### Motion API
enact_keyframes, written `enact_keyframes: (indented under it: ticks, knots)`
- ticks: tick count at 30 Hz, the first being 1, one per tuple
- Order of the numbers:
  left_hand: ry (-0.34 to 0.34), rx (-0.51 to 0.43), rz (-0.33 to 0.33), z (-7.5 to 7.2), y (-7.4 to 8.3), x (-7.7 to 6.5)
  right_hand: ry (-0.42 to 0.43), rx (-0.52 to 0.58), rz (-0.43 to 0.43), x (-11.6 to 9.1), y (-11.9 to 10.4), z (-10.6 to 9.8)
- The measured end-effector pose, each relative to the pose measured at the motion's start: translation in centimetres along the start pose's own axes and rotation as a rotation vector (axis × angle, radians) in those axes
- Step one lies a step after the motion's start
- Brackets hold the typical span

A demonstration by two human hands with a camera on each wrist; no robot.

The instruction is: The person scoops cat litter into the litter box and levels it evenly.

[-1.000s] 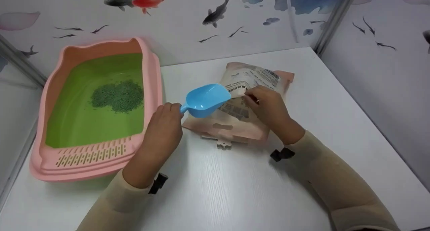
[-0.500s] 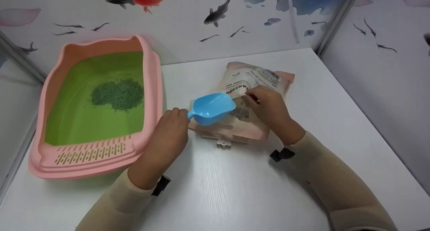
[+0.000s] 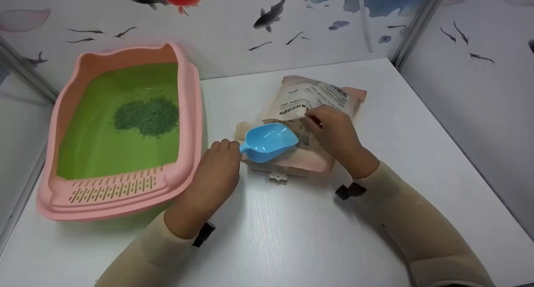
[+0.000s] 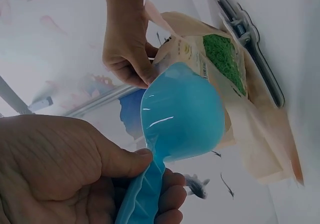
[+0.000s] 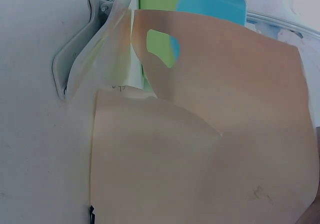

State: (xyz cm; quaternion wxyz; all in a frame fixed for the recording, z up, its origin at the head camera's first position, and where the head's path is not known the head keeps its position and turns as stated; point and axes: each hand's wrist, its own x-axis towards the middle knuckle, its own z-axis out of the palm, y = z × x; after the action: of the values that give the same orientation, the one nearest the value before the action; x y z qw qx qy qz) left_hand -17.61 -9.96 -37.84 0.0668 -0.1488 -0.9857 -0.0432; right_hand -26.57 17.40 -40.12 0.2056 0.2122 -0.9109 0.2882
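Observation:
A blue scoop (image 3: 270,142) is held by its ribbed handle in my left hand (image 3: 215,178); its bowl looks bare inside. The bowl is at the near end of a pink-and-cream bag (image 3: 306,96), before its lifted opening. My right hand (image 3: 336,132) pinches the edge of the bag's upper layer and holds it raised. Green granules (image 4: 220,59) show in the bag in the left wrist view. In the right wrist view the bag's raised sheet (image 5: 200,149) covers most of the picture, with the scoop (image 5: 212,5) beyond it.
A pink litter box (image 3: 190,95) with a green inside stands at the left, holding a patch of dark green granules (image 3: 148,116). A metal clip (image 3: 278,178) is at the bag's near edge. Printed wall panels (image 3: 233,53) enclose the white table (image 3: 283,237).
My left hand has brought the scoop right and nearer me, over the bag's near end. The bag's upper layer gapes more; my right hand has stayed almost in place.

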Motion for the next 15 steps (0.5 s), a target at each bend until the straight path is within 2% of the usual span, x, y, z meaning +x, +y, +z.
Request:
enact_keyframes:
  ticks: [6, 11, 15]
  knots:
    - [-0.059, -0.015, -0.028, 1.0, 0.0, 0.8, -0.007, 0.005, 0.018, 0.1, 0.1, 0.0]
    - [-0.066, -0.015, -0.046, 1.5, 0.0, 1.1, -0.027, 0.015, 0.046, 0.0, 0.0, -0.1]
    - [-0.073, 0.021, -0.052, 2.0, 0.1, 1.4, -0.04, 0.013, 0.062, 0.0, -0.2, -0.2]
